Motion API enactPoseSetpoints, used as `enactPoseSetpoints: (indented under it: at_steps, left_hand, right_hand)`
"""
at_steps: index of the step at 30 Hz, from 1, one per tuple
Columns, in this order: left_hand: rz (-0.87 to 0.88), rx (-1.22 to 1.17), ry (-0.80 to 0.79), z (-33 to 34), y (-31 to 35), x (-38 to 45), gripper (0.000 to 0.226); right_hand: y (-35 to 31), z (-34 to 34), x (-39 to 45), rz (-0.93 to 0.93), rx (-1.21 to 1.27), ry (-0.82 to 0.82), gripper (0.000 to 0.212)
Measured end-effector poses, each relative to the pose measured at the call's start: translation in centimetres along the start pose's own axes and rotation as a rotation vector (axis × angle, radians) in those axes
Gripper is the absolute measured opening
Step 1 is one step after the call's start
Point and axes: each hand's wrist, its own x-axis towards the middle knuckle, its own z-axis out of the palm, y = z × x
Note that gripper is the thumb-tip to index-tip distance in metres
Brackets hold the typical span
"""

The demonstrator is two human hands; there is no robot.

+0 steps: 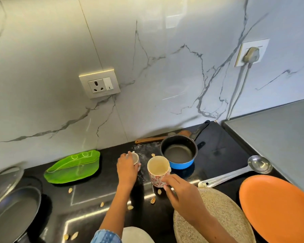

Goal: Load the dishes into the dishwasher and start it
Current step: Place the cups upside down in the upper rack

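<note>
Woven mat (218, 213) nearest; left hand (127, 170) gripping small cup (135, 158), right hand (181, 193) gripping floral mug (158, 172).

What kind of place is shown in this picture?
Most likely a home kitchen: a black counter holds a saucepan, a ladle and cups, against a marble-look wall with a socket.

A white mug with red flowers (158, 171) stands upright and empty on the black counter, just in front of a blue saucepan (178, 151) with a dark, empty inside and a black handle pointing back right. A smaller pale cup (135, 158) sits to the mug's left. A steel ladle (239, 172) lies flat at right beside an orange plate (277, 206); a green leaf-shaped plate (72, 167) lies at left.
</note>
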Motion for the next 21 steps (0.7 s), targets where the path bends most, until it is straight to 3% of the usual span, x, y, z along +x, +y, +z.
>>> enactPoseSetpoints:
  at_steps: [6, 12, 17, 21]
  left_hand:
    - [0.013, -0.022, 0.183, -2.5, 0.1, -3.1, 0.062]
    - [0.124, -0.039, 0.404, -8.3, 4.0, -12.0, 0.061]
    - [0.284, -0.151, 0.371, -10.1, 12.0, -21.8, 0.055]
    - [0.468, -0.302, 0.215, -7.5, 20.3, -29.4, 0.059]
  right_hand:
    - [1.1, -2.5, -3.1, 0.027, -0.026, 0.054, 0.020]
    - [1.8, -7.1, -8.3, 0.020, -0.035, 0.133, 0.024]
    - [2.9, -12.8, -15.1, 0.011, -0.051, 0.218, 0.025]
    - [4.2, -18.1, -22.9, 0.060, -0.044, 0.306, 0.035]
